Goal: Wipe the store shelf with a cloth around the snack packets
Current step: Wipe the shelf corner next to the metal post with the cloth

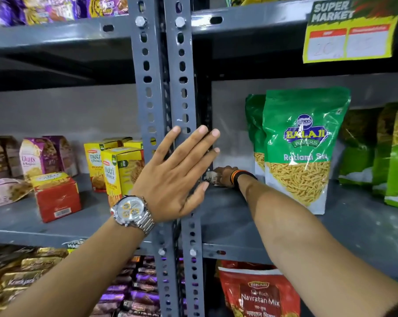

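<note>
Left hand (pixel 173 170) flat, fingers spread, braced on upright post (pixel 182 92) for reach; right hand (pixel 224 176) clenched on cloth (pixel 210 177), deep in shelf (pixel 227 216) corner beside green packet (pixel 296 152).

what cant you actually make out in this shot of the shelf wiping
Head view only:
- cloth: mostly hidden behind the left hand and inside the right hand.
- price tag: handwritten figures blurred.
- green packets at right: cut off by the edge.
</note>
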Action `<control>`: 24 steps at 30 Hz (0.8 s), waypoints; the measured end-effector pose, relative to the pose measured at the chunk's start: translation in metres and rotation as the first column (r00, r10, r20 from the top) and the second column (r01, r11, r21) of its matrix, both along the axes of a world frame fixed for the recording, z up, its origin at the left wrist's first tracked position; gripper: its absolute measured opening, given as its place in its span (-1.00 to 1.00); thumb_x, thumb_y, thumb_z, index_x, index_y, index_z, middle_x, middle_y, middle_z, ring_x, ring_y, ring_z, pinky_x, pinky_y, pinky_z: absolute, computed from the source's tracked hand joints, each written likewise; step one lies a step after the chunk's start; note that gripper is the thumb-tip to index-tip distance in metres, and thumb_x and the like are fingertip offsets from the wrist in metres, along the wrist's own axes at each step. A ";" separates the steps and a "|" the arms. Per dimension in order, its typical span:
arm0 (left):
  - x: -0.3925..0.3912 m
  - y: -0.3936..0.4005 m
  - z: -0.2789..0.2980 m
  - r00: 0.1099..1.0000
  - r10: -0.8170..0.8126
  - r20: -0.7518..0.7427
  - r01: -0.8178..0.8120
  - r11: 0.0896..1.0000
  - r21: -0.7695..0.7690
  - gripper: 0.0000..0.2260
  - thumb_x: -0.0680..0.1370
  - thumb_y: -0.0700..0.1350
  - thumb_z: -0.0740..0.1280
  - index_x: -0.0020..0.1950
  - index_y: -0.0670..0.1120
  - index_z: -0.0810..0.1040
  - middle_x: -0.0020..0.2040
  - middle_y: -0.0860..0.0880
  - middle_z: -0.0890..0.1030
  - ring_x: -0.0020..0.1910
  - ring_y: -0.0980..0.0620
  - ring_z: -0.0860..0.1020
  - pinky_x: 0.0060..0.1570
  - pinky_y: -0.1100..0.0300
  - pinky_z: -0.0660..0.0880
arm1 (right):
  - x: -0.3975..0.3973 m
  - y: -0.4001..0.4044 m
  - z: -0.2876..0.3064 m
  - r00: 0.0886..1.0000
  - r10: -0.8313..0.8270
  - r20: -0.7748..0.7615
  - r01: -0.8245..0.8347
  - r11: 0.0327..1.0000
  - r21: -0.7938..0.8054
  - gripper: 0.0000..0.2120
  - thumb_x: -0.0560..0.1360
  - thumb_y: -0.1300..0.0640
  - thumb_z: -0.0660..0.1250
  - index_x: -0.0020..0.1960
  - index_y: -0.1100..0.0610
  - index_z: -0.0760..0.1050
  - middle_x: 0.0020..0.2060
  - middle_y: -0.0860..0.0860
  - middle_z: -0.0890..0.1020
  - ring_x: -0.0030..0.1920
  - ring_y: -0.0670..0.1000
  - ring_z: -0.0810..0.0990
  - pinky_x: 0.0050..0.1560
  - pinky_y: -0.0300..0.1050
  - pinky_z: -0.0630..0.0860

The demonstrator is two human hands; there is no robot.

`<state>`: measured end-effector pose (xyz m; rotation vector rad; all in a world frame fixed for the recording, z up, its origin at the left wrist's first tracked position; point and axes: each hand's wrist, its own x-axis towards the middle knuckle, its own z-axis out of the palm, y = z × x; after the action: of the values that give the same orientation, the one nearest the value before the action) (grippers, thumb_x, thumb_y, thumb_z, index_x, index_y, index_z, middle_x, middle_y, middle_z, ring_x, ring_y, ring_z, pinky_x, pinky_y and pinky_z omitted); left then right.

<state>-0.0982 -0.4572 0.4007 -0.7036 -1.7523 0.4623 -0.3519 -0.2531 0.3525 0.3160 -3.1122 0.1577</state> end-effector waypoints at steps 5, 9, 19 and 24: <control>0.001 0.000 0.000 1.000 0.000 -0.008 0.000 1.000 -0.003 -0.39 0.60 0.07 0.18 0.61 -0.15 0.25 0.67 -0.13 0.09 0.65 -0.12 0.02 0.56 -0.30 0.04 | 0.036 -0.007 0.008 0.996 0.086 0.021 -0.084 0.994 -0.075 -0.57 0.48 -0.09 0.14 0.36 -0.22 0.33 0.42 0.04 0.42 0.38 0.17 0.39 0.37 0.07 0.32; 0.003 0.000 0.000 1.000 0.029 -0.007 -0.029 1.000 -0.007 -0.40 0.63 0.08 0.13 0.62 -0.15 0.22 0.67 -0.14 0.07 0.65 -0.13 0.01 0.56 -0.30 0.04 | 0.098 -0.008 0.008 0.961 0.275 -0.021 -0.274 0.945 -0.176 -0.63 0.56 0.14 0.13 0.34 -0.05 0.41 0.35 0.09 0.48 0.34 0.14 0.43 0.27 -0.09 0.30; 0.010 0.001 0.001 0.998 0.055 0.021 -0.054 0.998 -0.017 -0.41 0.64 0.09 0.09 0.62 -0.15 0.21 0.67 -0.15 0.04 0.65 -0.15 -0.01 0.55 -0.33 0.02 | 0.120 0.002 0.009 0.967 0.242 -0.077 -0.254 0.926 -0.279 -0.57 0.47 0.21 0.17 0.26 -0.08 0.52 0.29 0.03 0.56 0.29 0.04 0.49 0.33 -0.06 0.39; 0.009 0.002 0.000 0.998 0.057 0.016 -0.057 0.998 -0.024 -0.42 0.64 0.09 0.09 0.62 -0.15 0.22 0.67 -0.15 0.05 0.65 -0.15 0.00 0.55 -0.32 0.03 | 0.132 -0.002 0.009 0.952 0.306 0.025 -0.285 0.912 -0.294 -0.57 0.46 -0.25 0.14 0.29 -0.23 0.44 0.38 -0.10 0.48 0.36 0.00 0.42 0.43 0.02 0.26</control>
<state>-0.0894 -0.4551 0.4011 -0.6770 -1.7886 0.5178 -0.2203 -0.2550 0.3616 0.7858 -3.0246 0.6304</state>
